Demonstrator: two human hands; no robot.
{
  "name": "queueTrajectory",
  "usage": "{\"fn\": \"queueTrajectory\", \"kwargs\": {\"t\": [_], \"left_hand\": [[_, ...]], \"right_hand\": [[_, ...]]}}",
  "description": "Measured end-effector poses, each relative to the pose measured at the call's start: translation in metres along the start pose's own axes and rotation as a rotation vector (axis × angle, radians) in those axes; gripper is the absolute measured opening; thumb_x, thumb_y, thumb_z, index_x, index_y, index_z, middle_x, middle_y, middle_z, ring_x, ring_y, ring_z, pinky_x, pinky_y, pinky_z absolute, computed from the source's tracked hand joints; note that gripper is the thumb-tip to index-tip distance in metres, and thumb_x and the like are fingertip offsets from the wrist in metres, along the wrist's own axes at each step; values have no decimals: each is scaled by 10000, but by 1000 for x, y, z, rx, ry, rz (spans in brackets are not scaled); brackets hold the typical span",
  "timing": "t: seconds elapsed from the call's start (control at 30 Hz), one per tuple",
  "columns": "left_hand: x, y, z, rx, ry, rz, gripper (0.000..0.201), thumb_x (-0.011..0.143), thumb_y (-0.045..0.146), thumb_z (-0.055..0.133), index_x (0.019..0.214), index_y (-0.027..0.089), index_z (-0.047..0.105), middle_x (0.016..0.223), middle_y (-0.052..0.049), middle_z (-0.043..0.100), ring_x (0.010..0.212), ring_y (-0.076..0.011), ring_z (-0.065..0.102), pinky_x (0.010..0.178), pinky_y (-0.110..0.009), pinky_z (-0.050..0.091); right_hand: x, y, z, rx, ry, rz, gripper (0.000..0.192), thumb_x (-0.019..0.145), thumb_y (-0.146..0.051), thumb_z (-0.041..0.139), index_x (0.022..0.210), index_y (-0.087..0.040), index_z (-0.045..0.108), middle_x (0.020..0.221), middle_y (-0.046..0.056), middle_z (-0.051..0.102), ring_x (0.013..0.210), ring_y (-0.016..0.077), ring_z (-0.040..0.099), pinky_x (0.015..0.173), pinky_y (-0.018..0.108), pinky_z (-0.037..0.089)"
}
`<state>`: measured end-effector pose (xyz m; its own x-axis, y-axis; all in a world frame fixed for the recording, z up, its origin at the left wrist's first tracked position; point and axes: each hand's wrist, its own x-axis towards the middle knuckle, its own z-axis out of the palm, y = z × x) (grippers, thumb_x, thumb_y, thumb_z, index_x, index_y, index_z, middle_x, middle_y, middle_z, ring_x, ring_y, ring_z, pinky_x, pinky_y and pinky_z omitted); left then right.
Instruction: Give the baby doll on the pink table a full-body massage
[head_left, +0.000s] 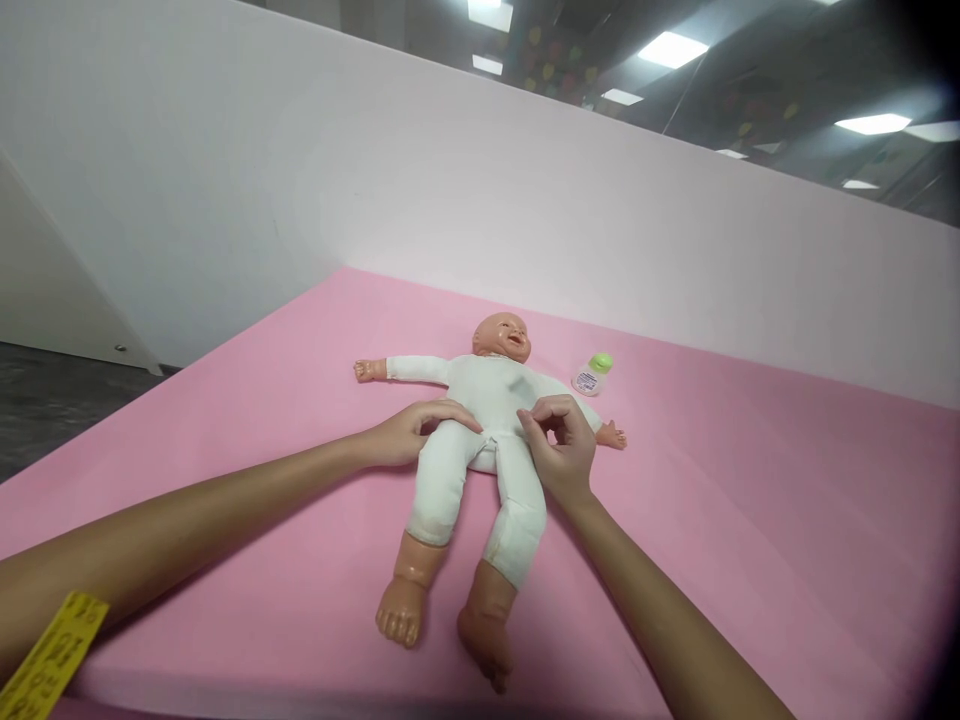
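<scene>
Doll [480, 440] on its back, near the middle of the pink mat [750, 520], head toward the white wall [525, 200], feet toward the camera. Dressed in a white suit; bare plastic head, hands and feet. Arms spread wide, legs slightly apart.

Left hand [409, 432] laid flat against the doll's hip on that side, fingers [450, 410] stretched out and resting across the waist, gripping nothing. Right hand [562, 450] at the doll's other hip, fingers curled inward, thumb and fingertips [529, 420] pinched at the white fabric near the waist; hard to tell how much cloth was actually caught. Both forearms bare, reaching in from the near edge of the mat on either side of the doll's legs.

Small bottle [592, 375] with a green cap lying beyond the doll's far arm, just beside its shoulder, apart from both hands. Yellow printed tag [52, 660] at the lower corner, well away from the doll, over the left forearm.
</scene>
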<state>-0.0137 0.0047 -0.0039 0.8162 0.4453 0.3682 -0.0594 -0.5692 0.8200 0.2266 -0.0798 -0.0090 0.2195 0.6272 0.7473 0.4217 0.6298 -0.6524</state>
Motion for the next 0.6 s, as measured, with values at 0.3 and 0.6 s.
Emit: {"fn": "queueTrajectory", "kwargs": {"t": [0.3, 0.6], "left_hand": [[0, 0, 1, -12, 6, 1, 328, 929, 264, 679, 1254, 241, 711, 1239, -96, 687, 1192, -249, 631, 1050, -423, 501], [1, 2, 2, -3, 10, 2, 330, 922, 255, 683, 1251, 242, 712, 1262, -95, 681, 1210, -254, 626, 1064, -420, 495]], "right_hand": [[-5, -20, 9, 84, 90, -64, 159, 923, -262, 725, 872, -247, 576, 817, -1, 595, 745, 165, 584, 647, 308, 466], [-13, -49, 15, 195, 146, -43, 177, 934, -210, 695, 880, -250, 532, 814, -11, 563, 736, 154, 581, 698, 326, 506]]}}
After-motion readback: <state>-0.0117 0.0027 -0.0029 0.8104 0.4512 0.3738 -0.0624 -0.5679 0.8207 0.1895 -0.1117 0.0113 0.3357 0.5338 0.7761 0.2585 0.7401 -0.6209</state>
